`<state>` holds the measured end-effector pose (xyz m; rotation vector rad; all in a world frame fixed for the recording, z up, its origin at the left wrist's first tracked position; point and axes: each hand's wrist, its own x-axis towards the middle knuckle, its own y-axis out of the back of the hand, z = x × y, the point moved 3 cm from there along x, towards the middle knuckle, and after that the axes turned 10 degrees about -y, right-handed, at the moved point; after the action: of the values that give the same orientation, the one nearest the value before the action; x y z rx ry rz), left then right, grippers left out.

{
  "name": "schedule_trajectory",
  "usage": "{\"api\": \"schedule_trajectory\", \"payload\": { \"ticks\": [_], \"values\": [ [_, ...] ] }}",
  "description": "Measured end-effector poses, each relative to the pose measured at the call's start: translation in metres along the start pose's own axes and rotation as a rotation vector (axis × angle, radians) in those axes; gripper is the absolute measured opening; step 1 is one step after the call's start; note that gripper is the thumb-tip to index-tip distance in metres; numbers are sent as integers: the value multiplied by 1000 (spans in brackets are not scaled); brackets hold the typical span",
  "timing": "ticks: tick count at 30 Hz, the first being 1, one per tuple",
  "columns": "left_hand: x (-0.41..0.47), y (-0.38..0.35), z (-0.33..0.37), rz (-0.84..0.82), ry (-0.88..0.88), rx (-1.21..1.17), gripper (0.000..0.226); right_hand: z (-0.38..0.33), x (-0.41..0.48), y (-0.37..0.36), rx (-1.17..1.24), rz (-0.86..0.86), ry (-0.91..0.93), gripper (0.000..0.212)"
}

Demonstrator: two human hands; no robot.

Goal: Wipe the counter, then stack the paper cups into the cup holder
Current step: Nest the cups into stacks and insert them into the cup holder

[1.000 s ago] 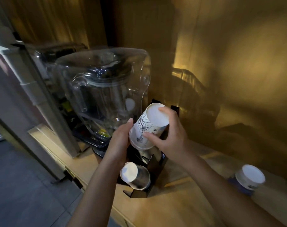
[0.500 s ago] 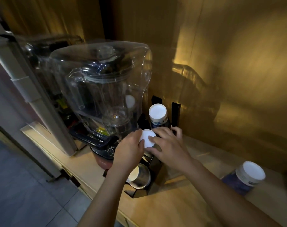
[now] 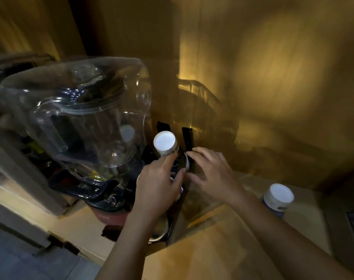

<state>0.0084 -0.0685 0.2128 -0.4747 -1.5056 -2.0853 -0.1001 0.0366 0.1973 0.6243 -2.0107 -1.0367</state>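
A black cup holder (image 3: 187, 138) stands on the wooden counter (image 3: 222, 249) beside the blender. An upside-down paper cup (image 3: 164, 142) sits in its back slot, white base up. Another cup (image 3: 159, 229) lies in the front slot, mostly hidden by my left forearm. My left hand (image 3: 158, 186) covers a paper cup in the middle slot; only a white sliver of that cup (image 3: 186, 161) shows. My right hand (image 3: 210, 172) rests beside it with fingers spread against the holder's right post. One more upside-down paper cup (image 3: 279, 196) with a blue print stands on the counter at the right.
A large clear blender jar (image 3: 81, 118) under a transparent cover fills the left side, right against the holder. A wooden wall (image 3: 273, 77) backs the counter. The counter's front edge (image 3: 75, 247) drops to a tiled floor at bottom left.
A second ago both hands held a printed cup above the holder. They pushed it down into the middle slot; now my left hand covers it and my right fingers have spread.
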Motion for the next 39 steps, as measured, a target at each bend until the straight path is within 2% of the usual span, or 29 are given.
{"api": "schedule_trajectory", "payload": {
  "ticks": [3,9,14,17,20,23,27,32,34,37,39],
  "values": [
    [13,-25,22,-55,-47,-84,44,34,-14,17,-51,38,-126,54],
    [29,-111,62,-287,-108,-279,49,105,-60,45,-167,57,-437,58],
    [23,-183,91,-486,-98,-447,57,153,-106,52,-115,15,-684,62],
    [13,-219,100,-615,-24,-546,64,172,-124,46,-67,-38,-774,68],
    [1,-242,106,-699,80,-638,73,183,-138,32,-113,-169,-779,69],
    [-6,-255,111,-704,80,-749,73,188,-146,23,-112,-183,-793,58],
    [-15,-270,108,-757,127,-722,74,186,-146,25,111,-69,-895,34],
    [-30,-278,98,-761,263,-753,64,177,-152,15,175,-4,-929,35],
    [-41,-277,92,-843,405,-885,57,173,-152,12,224,4,-926,37],
    [-56,-274,78,-957,721,-1045,81,169,-147,11,300,10,-919,39],
    [-61,-269,66,-938,882,-1127,85,164,-140,12,333,-3,-904,41]
  ]
}}
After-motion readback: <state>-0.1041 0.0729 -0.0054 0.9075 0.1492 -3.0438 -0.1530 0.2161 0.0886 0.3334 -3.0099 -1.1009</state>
